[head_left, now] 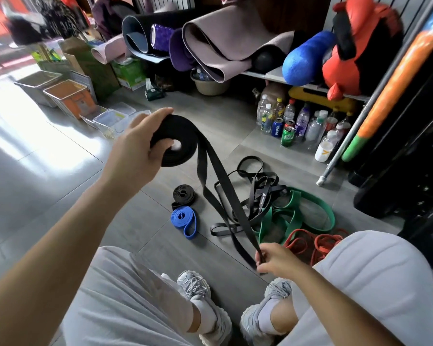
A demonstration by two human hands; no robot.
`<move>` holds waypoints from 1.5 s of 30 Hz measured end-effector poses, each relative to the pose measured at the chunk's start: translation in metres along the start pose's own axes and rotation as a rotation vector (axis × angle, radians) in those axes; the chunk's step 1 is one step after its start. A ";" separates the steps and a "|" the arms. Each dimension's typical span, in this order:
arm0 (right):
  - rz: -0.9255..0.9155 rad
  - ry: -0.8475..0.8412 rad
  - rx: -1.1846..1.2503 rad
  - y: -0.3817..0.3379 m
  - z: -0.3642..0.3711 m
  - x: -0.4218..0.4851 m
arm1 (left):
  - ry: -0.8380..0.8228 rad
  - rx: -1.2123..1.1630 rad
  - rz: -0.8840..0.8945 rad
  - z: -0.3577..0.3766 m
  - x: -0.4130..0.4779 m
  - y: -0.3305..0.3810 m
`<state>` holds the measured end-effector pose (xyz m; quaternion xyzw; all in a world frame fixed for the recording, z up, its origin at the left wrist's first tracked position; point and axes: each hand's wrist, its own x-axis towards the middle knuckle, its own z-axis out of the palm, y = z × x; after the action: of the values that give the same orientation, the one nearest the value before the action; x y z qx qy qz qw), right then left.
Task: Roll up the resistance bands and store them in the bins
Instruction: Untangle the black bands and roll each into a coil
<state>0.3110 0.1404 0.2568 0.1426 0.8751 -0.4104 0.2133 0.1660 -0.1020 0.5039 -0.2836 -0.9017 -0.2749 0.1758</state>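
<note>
Knees in grey shorts and a pair of grey sneakers sit closest in my feed, over the grey tiled floor.

Containers:
- Clear bins are on the floor at far left, well beyond the hands. I cannot make out their contents.
- Two metal tubs sit behind them, and the nearer one shows orange inside.
- A beige basin under the shelf holds plastic bottles.

Hands:
- The left hand is raised and curled round the coiled part of a black band, thumb on top.
- The band's free tail runs down and right in two strands to the right hand.
- The right hand pinches the tail's end low, by the right knee.

On the floor, between the hands:
- A rolled black band lies just beside a rolled blue band.
- To the right lies a tangle of loose black bands, with a green band beside it.
- Red bands lie nearest the right knee.
</note>
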 end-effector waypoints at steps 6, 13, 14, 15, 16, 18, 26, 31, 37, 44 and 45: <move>0.074 0.100 0.133 0.006 -0.015 0.015 | -0.106 0.106 -0.076 0.018 -0.007 -0.034; 0.250 0.313 0.218 0.002 -0.051 0.015 | -0.134 0.220 -0.186 0.024 -0.009 -0.071; 0.278 0.367 0.194 0.006 -0.055 0.014 | -0.132 0.233 -0.205 0.021 -0.009 -0.078; 0.297 0.415 0.167 0.010 -0.059 0.013 | -0.134 0.249 -0.222 0.018 -0.010 -0.085; 0.322 0.448 0.149 0.014 -0.062 0.012 | -0.144 0.267 -0.230 0.015 -0.011 -0.090; 0.356 0.482 0.119 0.016 -0.066 0.015 | -0.185 0.303 -0.231 0.015 -0.014 -0.098; 0.383 0.361 0.077 0.014 -0.066 0.024 | -0.203 0.250 -0.194 0.025 -0.020 -0.096; 0.326 0.172 -0.095 0.003 -0.064 0.019 | -0.274 0.223 0.002 0.035 -0.016 -0.073; -0.084 0.190 0.177 -0.065 -0.060 0.017 | -0.483 0.355 0.240 0.068 -0.029 -0.016; -0.371 0.243 0.494 -0.115 -0.058 0.004 | -0.460 0.251 0.306 0.092 -0.039 0.000; -0.374 0.258 0.522 -0.116 -0.058 0.003 | -0.449 0.223 0.307 0.091 -0.040 0.001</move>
<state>0.2444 0.1135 0.3651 0.0802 0.7714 -0.6309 -0.0218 0.1829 -0.0643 0.4137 -0.4494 -0.8893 -0.0747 0.0416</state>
